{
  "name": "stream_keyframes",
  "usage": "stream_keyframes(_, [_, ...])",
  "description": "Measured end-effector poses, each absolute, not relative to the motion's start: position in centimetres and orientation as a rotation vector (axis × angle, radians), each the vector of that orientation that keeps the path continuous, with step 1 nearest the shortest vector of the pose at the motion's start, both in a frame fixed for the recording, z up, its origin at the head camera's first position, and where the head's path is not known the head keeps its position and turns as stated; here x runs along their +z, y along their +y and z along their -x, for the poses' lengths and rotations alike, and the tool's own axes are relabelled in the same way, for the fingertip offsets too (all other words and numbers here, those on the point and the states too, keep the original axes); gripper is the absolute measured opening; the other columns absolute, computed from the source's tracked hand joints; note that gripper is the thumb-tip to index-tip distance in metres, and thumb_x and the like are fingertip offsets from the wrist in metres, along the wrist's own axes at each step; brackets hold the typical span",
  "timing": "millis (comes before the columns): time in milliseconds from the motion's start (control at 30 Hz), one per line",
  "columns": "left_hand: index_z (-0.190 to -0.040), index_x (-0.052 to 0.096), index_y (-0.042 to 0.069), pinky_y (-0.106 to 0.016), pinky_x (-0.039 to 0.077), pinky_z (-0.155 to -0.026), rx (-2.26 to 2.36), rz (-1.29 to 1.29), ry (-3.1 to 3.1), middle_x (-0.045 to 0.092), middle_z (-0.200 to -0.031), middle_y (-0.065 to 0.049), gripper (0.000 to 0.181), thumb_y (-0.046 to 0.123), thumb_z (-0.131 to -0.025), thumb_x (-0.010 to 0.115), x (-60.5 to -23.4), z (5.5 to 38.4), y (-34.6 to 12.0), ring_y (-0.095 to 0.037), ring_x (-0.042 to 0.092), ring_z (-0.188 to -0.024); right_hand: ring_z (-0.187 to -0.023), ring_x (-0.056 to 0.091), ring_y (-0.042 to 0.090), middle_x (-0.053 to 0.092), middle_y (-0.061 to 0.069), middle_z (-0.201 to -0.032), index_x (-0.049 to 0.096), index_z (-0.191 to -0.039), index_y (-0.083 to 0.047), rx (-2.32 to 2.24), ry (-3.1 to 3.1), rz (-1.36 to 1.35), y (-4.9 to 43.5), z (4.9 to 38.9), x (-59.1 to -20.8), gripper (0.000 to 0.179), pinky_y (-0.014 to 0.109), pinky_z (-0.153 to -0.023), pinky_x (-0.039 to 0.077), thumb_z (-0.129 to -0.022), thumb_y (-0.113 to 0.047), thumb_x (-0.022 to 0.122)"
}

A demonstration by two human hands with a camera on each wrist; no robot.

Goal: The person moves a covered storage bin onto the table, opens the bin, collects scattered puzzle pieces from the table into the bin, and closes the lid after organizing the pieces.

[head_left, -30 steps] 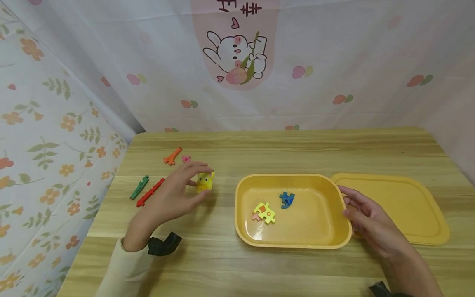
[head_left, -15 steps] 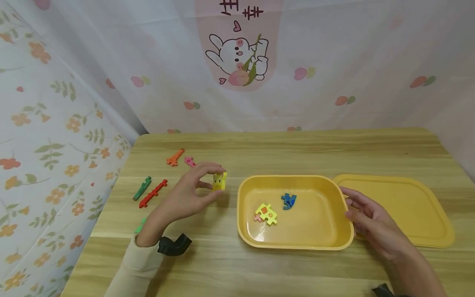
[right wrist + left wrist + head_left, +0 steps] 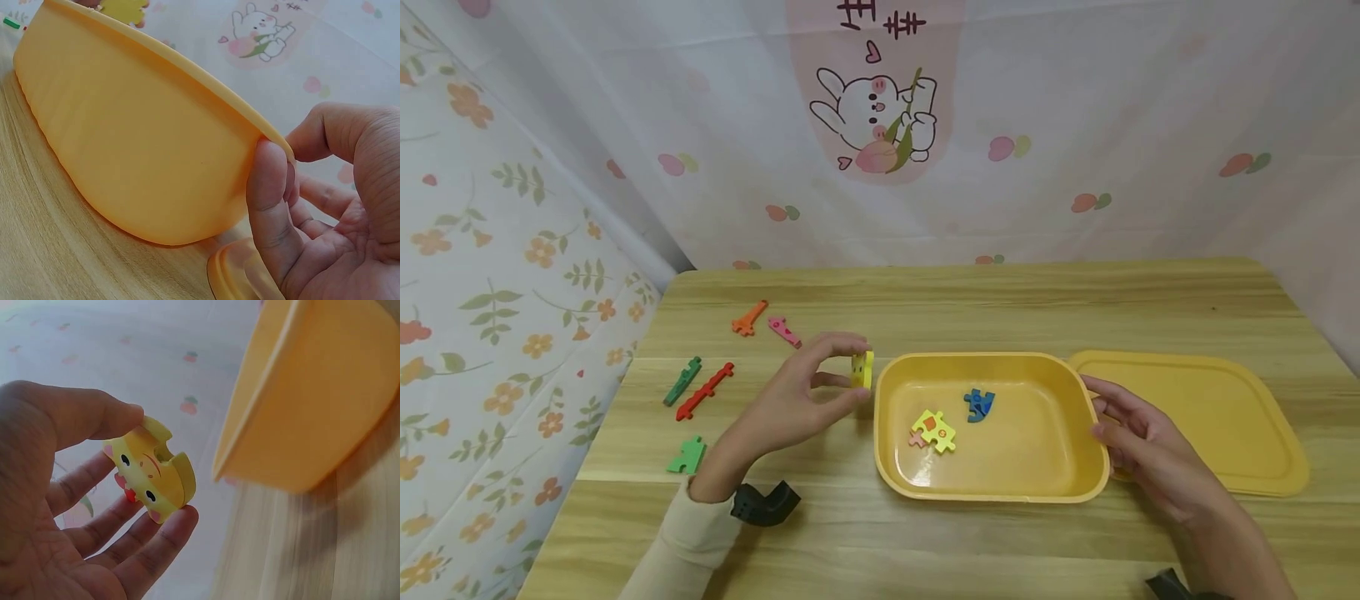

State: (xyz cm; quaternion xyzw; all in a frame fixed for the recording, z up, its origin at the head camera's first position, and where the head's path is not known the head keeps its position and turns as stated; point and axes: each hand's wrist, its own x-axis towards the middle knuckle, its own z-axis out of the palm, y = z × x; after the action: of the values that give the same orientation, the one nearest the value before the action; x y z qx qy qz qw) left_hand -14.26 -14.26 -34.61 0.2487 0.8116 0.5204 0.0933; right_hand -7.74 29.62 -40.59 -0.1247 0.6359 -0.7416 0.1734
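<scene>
My left hand (image 3: 793, 404) pinches a yellow puzzle piece (image 3: 147, 465) between thumb and fingers, just left of the yellow box's rim. The piece has a painted animal face with eyes and pink cheeks, and a notch in one edge, as the left wrist view shows. My right hand (image 3: 1157, 446) grips the right end of the yellow plastic box (image 3: 1015, 458), thumb and fingers at its rim. Inside the box lie a yellow puzzle piece with orange marks (image 3: 936, 431), a small pink piece (image 3: 917, 438) partly beneath it, and a blue piece (image 3: 978, 406).
A yellow lid (image 3: 1217, 425) lies flat on the wooden table right of the box, behind my right hand. At left are an orange piece (image 3: 749, 319), a pink piece (image 3: 785, 331), a dark green piece (image 3: 682, 382), a red piece (image 3: 704, 392) and a light green piece (image 3: 688, 455).
My left hand has carried the yellow face piece rightward to beside the box and turned it edge-on. The light green piece has come into view behind the wrist. My right hand stays at the box.
</scene>
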Motion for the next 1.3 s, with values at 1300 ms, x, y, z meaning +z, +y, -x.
stream_keyframes(1300, [-0.133,0.055,0.018,-0.031,0.06,-0.094,1.664,-0.85,2.12,0.051,-0.14,0.001,0.045,0.012,-0.092,0.073,-35.0,12.6,-10.6,-0.026,0.054,-0.13,-0.098,0.074,0.013,0.063,0.003,-0.119,0.026,-0.157,-0.007,-2.136,1.663,0.399,30.0,7.9,-40.9,0.057,0.034,-0.078,0.064,-0.103,0.011,0.029])
